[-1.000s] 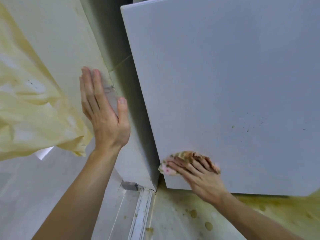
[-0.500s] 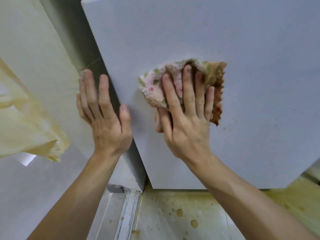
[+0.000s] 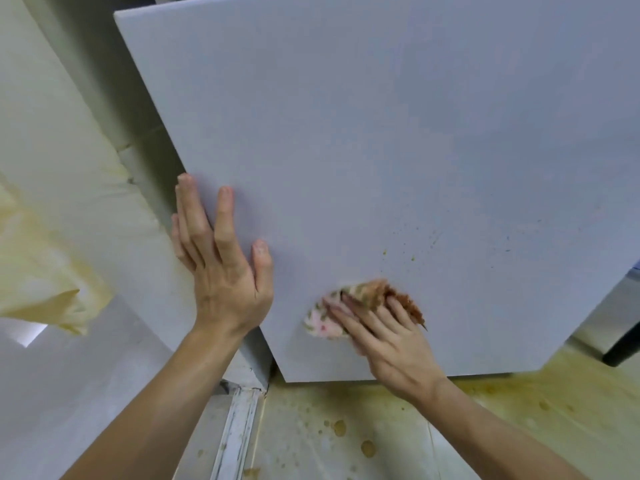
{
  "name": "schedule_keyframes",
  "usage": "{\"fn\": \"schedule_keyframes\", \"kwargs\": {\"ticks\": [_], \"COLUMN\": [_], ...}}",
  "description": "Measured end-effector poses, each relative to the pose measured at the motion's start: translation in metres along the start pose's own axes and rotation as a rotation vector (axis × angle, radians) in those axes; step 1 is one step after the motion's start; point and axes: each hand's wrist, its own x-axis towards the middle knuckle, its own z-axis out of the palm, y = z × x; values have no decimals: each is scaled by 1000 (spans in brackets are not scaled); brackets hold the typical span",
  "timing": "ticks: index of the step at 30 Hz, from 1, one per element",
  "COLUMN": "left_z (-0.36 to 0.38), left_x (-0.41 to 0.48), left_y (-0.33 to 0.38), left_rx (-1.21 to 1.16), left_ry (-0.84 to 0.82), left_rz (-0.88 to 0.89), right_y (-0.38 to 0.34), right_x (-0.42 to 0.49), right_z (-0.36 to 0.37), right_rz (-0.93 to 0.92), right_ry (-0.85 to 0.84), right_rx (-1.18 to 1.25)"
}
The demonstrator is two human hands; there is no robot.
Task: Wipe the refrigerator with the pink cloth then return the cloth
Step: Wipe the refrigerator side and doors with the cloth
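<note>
Refrigerator panel (image 3: 381,150), pale grey and plain-faced, fills most of the head view and leans away toward the top. The left hand (image 3: 221,271) lies flat against the panel's left edge. Its fingers are straight and close together, pointing up, the thumb is spread to the right, and its grip holds nothing. The outer fingers of that hand hang over the edge, in front of the dark gap between the refrigerator and the cream wall (image 3: 52,133).

The right hand (image 3: 391,341) presses the pink cloth (image 3: 322,323) onto the lower part of the panel, a little above its bottom edge. Its fingers are stretched out over the fabric rather than curled round it, so the grip is open and flat. The cloth is bunched under the fingertips. Its left side is pink with small green and red flecks, and its upper right side is soiled brown.

Small yellow-brown specks (image 3: 412,258) dot the panel just above and to the right of the cloth.

Below the refrigerator, the floor (image 3: 485,427) carries a wide yellowish smear and several round brown drops. A pale metal strip (image 3: 235,427) runs along the floor between the two forearms. At the far left hangs a crumpled, yellow-stained sheet (image 3: 41,271).
</note>
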Motion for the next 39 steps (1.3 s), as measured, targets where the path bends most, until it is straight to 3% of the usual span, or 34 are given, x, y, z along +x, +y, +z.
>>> {"fn": "schedule_keyframes", "kwargs": {"ticks": [5, 8, 12, 15, 18, 22, 25, 29, 32, 35, 39], "left_z": [10, 15, 17, 16, 18, 23, 27, 35, 39, 44, 47], "left_x": [-1, 0, 0, -1, -4, -8, -9, -9, -8, -4, 0], "left_y": [31, 46, 47, 46, 49, 60, 70, 90, 105, 116, 125], "left_rx": [-12, -21, 0, 30, 51, 65, 68, 96, 113, 95, 62], "left_ry": [-20, -50, -62, -58, -60, -96, -120, -97, -61, -57, -83], "left_rz": [85, 101, 110, 118, 140, 171, 186, 145, 120, 156, 175], "right_y": [24, 30, 35, 43, 48, 58, 63, 89, 105, 109, 101], "right_x": [126, 153, 101, 17, -53, -62, -36, 57, 109, 92, -1], "right_z": [-79, -97, -56, -12, 9, -4, -24, -83, -117, -100, -38], "right_rz": [403, 469, 233, 62, 35, 30, 68, 323, 474, 406, 203], "right_ry": [471, 595, 533, 276, 38, -88, 17, 428, 601, 602, 347], "right_rx": [205, 189, 81, 32, 12, 54, 138, 261, 326, 195, 80]}}
